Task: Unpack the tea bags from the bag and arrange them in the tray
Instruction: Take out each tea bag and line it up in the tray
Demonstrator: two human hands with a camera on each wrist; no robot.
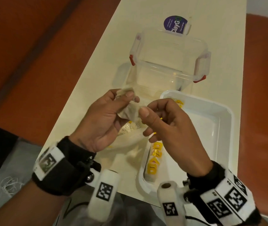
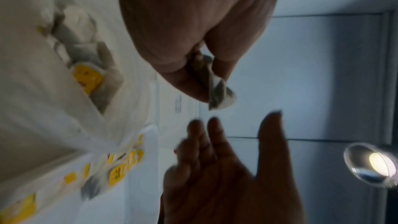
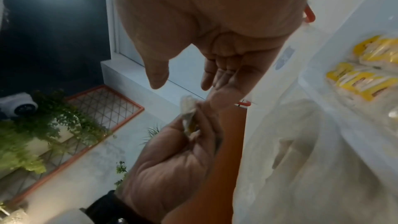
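My left hand is raised over the table and pinches a crumpled beige tea bag between thumb and fingers; the left wrist view shows the same tea bag sticking out of the pinch. My right hand hovers right beside it with relaxed fingers, holding nothing; in the right wrist view its thumb and fingers are spread apart. Below the hands lies the clear plastic bag with tea bags inside. The white tray on the right holds a row of yellow-tagged tea bags along its left wall.
An open clear container with red clips stands behind the hands, and a purple round sign behind that. The cream table is narrow, with orange seats on both sides. One more tea bag lies in the tray's far corner.
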